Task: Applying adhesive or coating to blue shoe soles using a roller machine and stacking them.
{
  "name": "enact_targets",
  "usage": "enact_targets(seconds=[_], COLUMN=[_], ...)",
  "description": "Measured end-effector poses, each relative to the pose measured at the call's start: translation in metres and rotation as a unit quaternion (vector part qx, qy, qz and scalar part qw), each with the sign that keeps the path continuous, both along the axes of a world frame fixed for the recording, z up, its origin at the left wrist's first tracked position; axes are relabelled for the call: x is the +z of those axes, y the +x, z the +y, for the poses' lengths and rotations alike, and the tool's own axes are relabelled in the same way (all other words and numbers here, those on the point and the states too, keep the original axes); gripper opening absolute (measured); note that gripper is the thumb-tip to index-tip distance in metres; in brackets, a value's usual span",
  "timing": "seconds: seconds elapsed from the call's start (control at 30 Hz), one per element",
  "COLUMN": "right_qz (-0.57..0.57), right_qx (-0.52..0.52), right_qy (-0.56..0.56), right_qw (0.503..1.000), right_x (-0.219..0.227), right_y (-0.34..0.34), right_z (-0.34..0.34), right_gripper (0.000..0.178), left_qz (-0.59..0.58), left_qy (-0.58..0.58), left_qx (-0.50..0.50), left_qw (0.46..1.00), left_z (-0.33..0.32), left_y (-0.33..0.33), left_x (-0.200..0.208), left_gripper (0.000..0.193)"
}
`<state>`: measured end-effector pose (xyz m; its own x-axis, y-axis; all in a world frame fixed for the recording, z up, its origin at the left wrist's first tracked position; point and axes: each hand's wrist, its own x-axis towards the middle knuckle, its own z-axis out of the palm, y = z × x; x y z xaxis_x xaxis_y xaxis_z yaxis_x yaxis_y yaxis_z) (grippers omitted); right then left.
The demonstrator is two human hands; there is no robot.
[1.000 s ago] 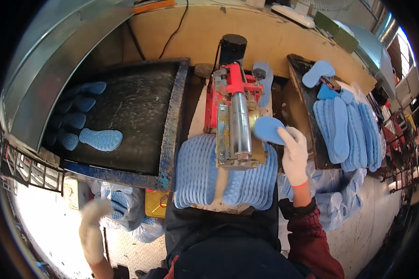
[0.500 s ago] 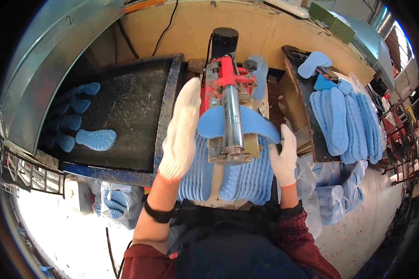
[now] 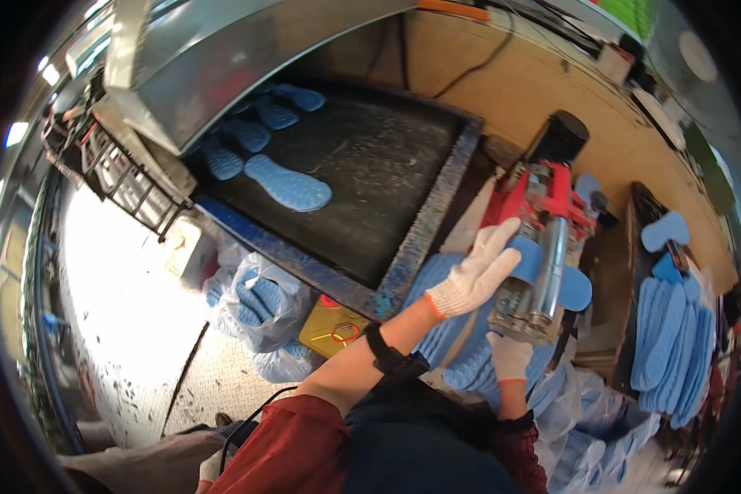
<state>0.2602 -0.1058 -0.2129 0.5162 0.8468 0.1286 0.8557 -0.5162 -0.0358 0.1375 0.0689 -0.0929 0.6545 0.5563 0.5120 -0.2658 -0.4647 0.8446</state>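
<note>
A blue insole [image 3: 575,289] lies through the red-framed roller machine [image 3: 558,191], passing under its shiny metal roller [image 3: 549,265], with an end showing on each side. My left hand [image 3: 476,278], in a white knit glove, is at the insole's left end, fingers stretched out and apart. The gloved right hand [image 3: 510,359] is low at the machine's front, beside upright rows of blue insoles [image 3: 473,368]; its fingertips are hidden, so its grip does not show.
At left, a black conveyor belt [image 3: 370,177] carries several blue insoles [image 3: 288,183] beside a metal hood [image 3: 198,74]. More insoles [image 3: 671,337] are stacked on the right-hand table. Bagged insoles [image 3: 259,300] sit below the belt. Another person's gloved hand [image 3: 212,468] shows at lower left.
The view has swung left, bringing more of the belt into sight. My left hand has come onto the insole's left end. My right hand has left its right end and dropped to the machine's front.
</note>
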Motion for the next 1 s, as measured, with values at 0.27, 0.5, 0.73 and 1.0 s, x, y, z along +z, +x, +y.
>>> enact_targets(seconds=[0.27, 0.5, 0.73, 1.0], right_qz=[-0.067, -0.088, -0.067, 0.088], right_qx=[0.040, 0.001, 0.069, -0.055], right_qy=[0.135, 0.103, 0.159, 0.020], right_qw=[0.988, 0.991, 0.983, 0.994], right_x=[0.011, -0.007, -0.012, 0.011], right_y=[0.007, 0.012, 0.008, 0.013], right_z=[0.019, 0.012, 0.009, 0.009], right_gripper=[0.049, 0.045, 0.040, 0.041], left_qz=[-0.001, 0.047, -0.035, -0.321], left_qy=[-0.181, -0.209, -0.556, -0.622], left_qx=[-0.099, -0.113, -0.148, -0.092], left_qw=[0.979, 0.970, 0.817, 0.708], left_z=[0.006, -0.006, -0.026, 0.159], left_y=[-0.015, -0.048, -0.122, -0.132], left_x=[-0.035, -0.036, -0.020, 0.008], left_gripper=[0.058, 0.054, 0.053, 0.041])
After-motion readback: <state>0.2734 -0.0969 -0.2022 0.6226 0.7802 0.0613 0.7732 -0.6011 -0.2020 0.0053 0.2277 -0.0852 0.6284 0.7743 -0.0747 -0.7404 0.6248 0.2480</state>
